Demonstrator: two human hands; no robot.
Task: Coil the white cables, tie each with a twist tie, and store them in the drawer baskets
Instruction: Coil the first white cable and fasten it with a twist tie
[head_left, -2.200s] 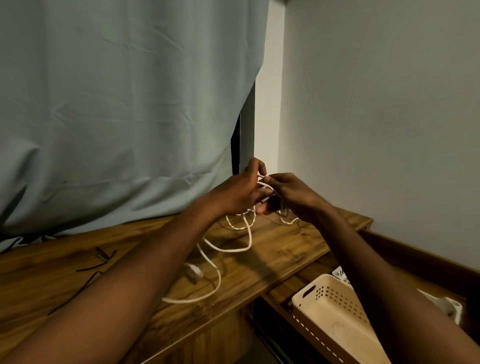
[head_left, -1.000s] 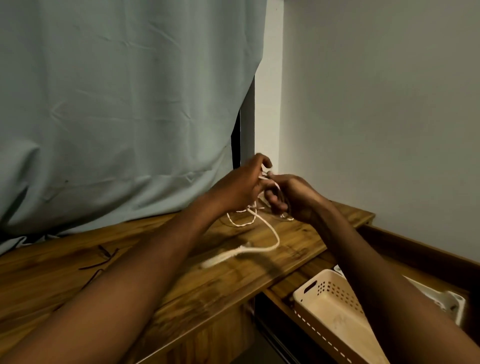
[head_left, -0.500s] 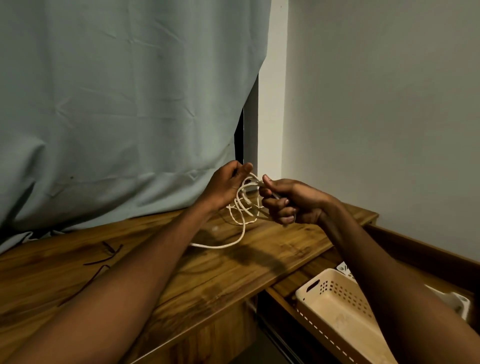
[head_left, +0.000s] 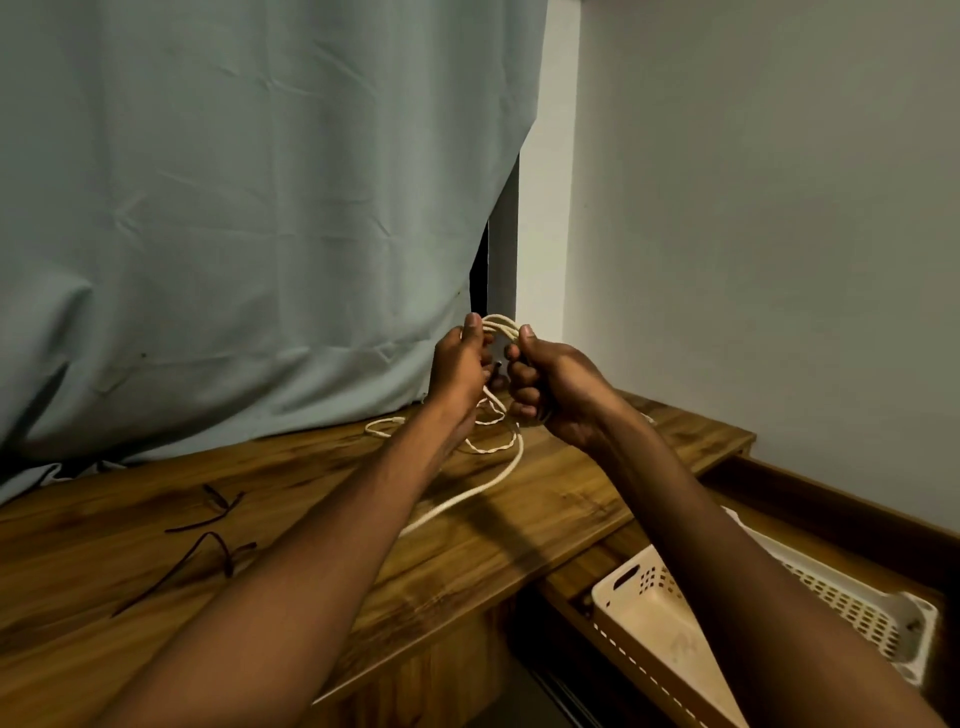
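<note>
White cable (head_left: 488, 441); two hands' grip

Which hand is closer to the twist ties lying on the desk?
Left. The left hand grips the cable up and right of the twist ties; the right hand holds the cable farther right.

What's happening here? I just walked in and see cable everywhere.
A person is coiling a white cable above the wooden desk. The left hand and right hand both grip the loops, while a tail trails across the desk. Dark twist ties lie unused, and a cream basket sits in the open drawer.
</note>
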